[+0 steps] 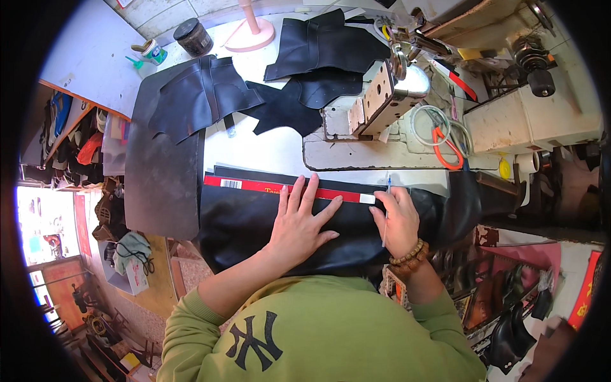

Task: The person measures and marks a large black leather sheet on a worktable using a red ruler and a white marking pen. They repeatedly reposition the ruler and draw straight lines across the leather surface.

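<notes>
A long, flat red strip [254,186] with a barcode and a white right end lies across a large sheet of black leather [238,219] on the worktable. My left hand [296,223] is open, its fingers spread, pressing the strip onto the leather. My right hand [401,223] is closed round a slim, pale pen [389,183], held upright with its blue end pointing away from me. The fingertips of this hand are beside the strip's white end. Beaded bracelets circle my right wrist.
A sewing machine [388,102] stands behind at the right, orange-handled scissors [445,146] beside it. Cut black leather pieces [203,95] lie at the back, near a dark jar [193,37] and a pink stand [251,35]. A grey-black sheet [162,184] covers the table's left side.
</notes>
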A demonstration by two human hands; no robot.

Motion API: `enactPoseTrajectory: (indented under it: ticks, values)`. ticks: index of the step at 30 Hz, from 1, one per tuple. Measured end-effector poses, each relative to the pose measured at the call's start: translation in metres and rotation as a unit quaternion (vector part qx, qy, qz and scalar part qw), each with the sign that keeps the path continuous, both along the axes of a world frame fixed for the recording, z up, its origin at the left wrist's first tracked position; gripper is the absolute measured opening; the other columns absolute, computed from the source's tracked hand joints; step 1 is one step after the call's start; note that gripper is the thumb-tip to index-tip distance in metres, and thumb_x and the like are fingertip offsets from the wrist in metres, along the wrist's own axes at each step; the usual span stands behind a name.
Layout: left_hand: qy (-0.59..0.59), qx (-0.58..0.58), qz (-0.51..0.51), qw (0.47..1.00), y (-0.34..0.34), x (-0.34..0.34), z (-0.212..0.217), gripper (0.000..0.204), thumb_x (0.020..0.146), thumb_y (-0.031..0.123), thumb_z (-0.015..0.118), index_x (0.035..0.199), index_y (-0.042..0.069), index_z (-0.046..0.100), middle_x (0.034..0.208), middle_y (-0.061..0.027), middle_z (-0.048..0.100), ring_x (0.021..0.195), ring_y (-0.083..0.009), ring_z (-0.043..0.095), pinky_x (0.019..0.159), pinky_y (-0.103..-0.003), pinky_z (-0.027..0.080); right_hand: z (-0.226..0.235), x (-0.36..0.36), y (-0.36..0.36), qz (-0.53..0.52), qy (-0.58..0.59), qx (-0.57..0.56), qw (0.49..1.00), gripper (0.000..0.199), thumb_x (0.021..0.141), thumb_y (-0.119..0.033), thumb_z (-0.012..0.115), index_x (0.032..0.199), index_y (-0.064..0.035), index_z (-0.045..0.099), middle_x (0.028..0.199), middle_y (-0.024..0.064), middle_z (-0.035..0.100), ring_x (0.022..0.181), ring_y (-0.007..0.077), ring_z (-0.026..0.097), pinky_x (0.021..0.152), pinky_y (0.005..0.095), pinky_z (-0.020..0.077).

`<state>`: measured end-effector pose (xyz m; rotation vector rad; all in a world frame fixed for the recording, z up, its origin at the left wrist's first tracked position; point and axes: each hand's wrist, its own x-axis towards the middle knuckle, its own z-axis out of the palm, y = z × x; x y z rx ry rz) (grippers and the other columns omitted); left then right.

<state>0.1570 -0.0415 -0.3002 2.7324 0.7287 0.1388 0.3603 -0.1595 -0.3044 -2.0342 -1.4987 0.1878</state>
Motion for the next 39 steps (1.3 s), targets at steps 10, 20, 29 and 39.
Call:
enactPoseTrajectory:
  ticks: [10, 20, 29, 39]
  values:
    - [0.006, 0.002, -0.001, 1.000, -0.006, 0.003, -0.001, 0.075, 0.079, 0.046, 0.077, 0.146, 0.029, 0.047, 0.157, -0.0229, 0.027, 0.143, -0.0415, 0.028, 0.114, -0.060, 0.025, -0.001, 0.006, 0.009, -0.002, 0.080, 0.043, 0.996, 0.021, 0.079, 0.002, 0.072, 0.093, -0.0043, 0.058, 0.090, 0.0111, 0.055, 0.079, 0.0322, 0.060, 0.067, 0.0395, 0.0481]
    - [-0.010, -0.022, -0.049, 0.999, -0.015, 0.015, -0.007, 0.083, 0.080, 0.046, 0.076, 0.149, 0.014, 0.043, 0.155, -0.0228, 0.030, 0.143, -0.0408, 0.029, 0.116, -0.055, 0.025, -0.006, 0.034, -0.019, -0.059, 0.095, 0.098, 0.989, 0.013, 0.082, 0.008, 0.063, 0.089, -0.0020, 0.057, 0.080, 0.0119, 0.055, 0.068, 0.0282, 0.057, 0.063, 0.0333, 0.0468]
    - [-0.010, -0.010, -0.060, 0.998, -0.016, 0.020, -0.010, 0.080, 0.081, 0.044, 0.076, 0.147, 0.012, 0.044, 0.155, -0.0229, 0.030, 0.144, -0.0408, 0.028, 0.117, -0.053, 0.026, -0.012, 0.051, -0.039, -0.081, -0.013, 0.082, 0.993, 0.015, 0.083, 0.008, 0.064, 0.095, -0.0021, 0.062, 0.083, 0.0138, 0.056, 0.070, 0.0308, 0.059, 0.063, 0.0340, 0.0477]
    - [-0.029, -0.016, -0.051, 0.998, -0.016, 0.020, -0.009, 0.079, 0.080, 0.040, 0.078, 0.147, 0.013, 0.045, 0.154, -0.0251, 0.029, 0.143, -0.0434, 0.028, 0.116, -0.055, 0.028, -0.019, 0.055, -0.037, -0.105, -0.036, 0.079, 0.991, 0.018, 0.079, 0.002, 0.069, 0.094, -0.0063, 0.063, 0.088, 0.0116, 0.058, 0.077, 0.0336, 0.062, 0.065, 0.0393, 0.0509]
